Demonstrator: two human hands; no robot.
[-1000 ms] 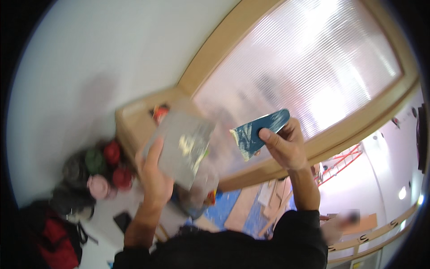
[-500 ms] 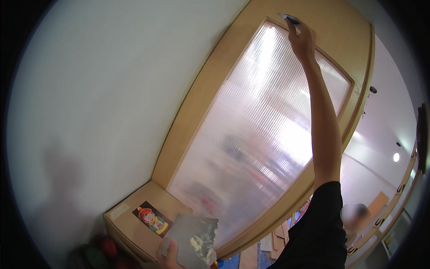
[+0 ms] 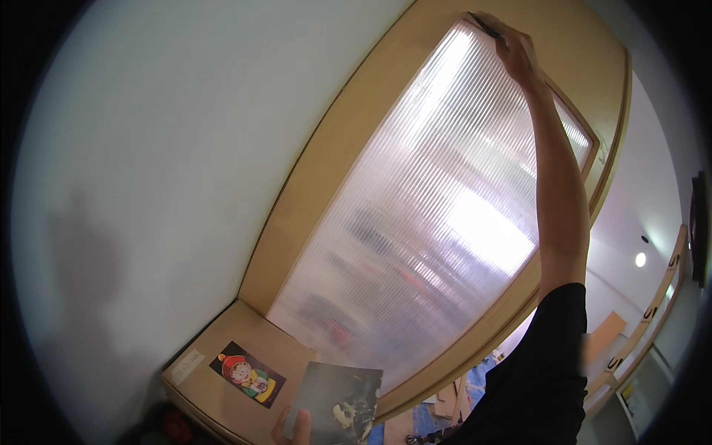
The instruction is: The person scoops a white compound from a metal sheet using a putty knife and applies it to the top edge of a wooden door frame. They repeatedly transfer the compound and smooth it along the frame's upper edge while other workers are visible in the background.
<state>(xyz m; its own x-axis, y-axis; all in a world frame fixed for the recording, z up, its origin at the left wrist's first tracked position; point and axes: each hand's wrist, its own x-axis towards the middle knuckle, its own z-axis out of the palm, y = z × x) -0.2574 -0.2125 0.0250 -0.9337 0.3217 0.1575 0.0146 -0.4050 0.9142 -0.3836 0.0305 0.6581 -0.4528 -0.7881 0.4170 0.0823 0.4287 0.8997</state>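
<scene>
My right arm reaches up to the top of a wooden frame [image 3: 319, 200] around a ribbed translucent panel [image 3: 415, 200]. In my right hand [image 3: 518, 52], closed, is a small dark putty knife [image 3: 486, 27], mostly covered by the fingers. Its tip lies at the panel's upper left corner, against or close to the wood. Low down, my left hand [image 3: 298, 427] grips the edge of a flat grey plate [image 3: 326, 389], thumb on top. Smears of cream-coloured paste [image 3: 345, 415] lie on that plate.
Below the panel stands a brown cardboard box [image 3: 297, 352] with a cartoon picture [image 3: 247, 374] on it. A white wall [image 3: 163, 163] rises at left. Past the frame at right are boards on the floor [image 3: 445, 404], ceiling lamps and a shelf unit [image 3: 638, 404].
My right hand has brought the putty knife to the panel's upper left corner. The view has shifted slightly, and the plate in my left hand sits a little further right.
</scene>
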